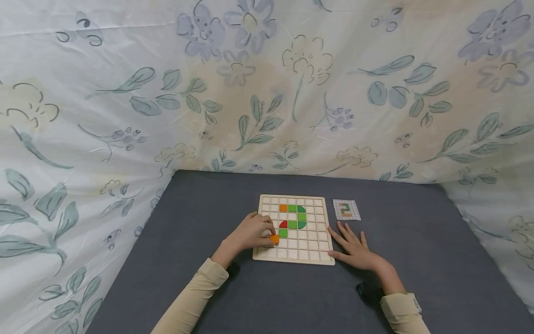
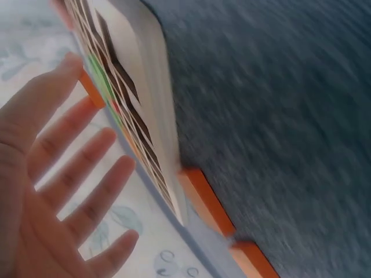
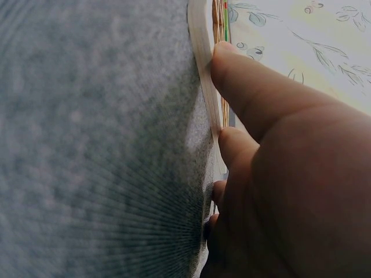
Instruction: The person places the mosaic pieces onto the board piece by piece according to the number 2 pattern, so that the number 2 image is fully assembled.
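Note:
My left hand [image 1: 252, 232] pinches an orange square tile [image 1: 274, 239] between thumb and index finger, over the lower left of a wooden grid board [image 1: 308, 255]. The left wrist view shows that tile [image 2: 91, 90] at the fingertips, the other fingers spread. On the board lie an orange tile [image 1: 283, 208], several green squares [image 1: 292, 224], dark green rounded pieces [image 1: 301, 209] and a red rounded piece [image 1: 283, 225]. At the board's right edge, my right hand [image 1: 354, 250] lies with straight, spread fingers; its thumb and index finger touch the rim.
A small pattern card [image 1: 346, 209] lies right of the board on the dark grey table [image 1: 292, 301]. In the left wrist view, two orange tiles [image 2: 207, 200] rest on the table beside the board. A flowered cloth [image 1: 250, 116] hangs behind and at the sides.

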Demonstrator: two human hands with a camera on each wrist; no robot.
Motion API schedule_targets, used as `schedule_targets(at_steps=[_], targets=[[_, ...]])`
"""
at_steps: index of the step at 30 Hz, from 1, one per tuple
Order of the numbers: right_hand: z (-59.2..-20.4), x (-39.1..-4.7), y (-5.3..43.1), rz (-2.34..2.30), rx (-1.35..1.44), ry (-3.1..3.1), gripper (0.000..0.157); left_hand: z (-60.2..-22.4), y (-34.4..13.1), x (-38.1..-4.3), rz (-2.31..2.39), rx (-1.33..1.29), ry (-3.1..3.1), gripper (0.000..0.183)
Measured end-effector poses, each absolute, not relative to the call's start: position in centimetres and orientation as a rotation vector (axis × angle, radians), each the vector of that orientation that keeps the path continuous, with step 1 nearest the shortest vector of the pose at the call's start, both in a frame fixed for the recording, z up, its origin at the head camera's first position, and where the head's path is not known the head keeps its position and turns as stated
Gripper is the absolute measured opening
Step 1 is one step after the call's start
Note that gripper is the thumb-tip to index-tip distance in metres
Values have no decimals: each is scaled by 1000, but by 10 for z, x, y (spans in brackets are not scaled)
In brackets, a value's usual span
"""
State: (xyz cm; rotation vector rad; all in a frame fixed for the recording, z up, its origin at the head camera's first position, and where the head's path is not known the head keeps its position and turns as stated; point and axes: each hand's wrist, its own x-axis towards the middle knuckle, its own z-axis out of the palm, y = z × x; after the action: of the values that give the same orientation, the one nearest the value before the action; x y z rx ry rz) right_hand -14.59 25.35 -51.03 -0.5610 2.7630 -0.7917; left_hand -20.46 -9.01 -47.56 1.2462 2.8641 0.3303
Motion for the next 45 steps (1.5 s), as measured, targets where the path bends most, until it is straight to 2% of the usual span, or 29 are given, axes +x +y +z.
schedule_targets(at_steps=[10, 32, 45], targets=[[-515, -149, 254, -859, -660, 2776, 70, -477, -71, -200, 183, 1229, 2905, 26], [-516, -148, 256, -810, -559, 2763, 72, -482, -59, -196, 149, 1255, 2917, 28], [-516, -147, 255, -814, -561, 2761, 73, -480, -84, -198, 261, 1155, 2978, 26]])
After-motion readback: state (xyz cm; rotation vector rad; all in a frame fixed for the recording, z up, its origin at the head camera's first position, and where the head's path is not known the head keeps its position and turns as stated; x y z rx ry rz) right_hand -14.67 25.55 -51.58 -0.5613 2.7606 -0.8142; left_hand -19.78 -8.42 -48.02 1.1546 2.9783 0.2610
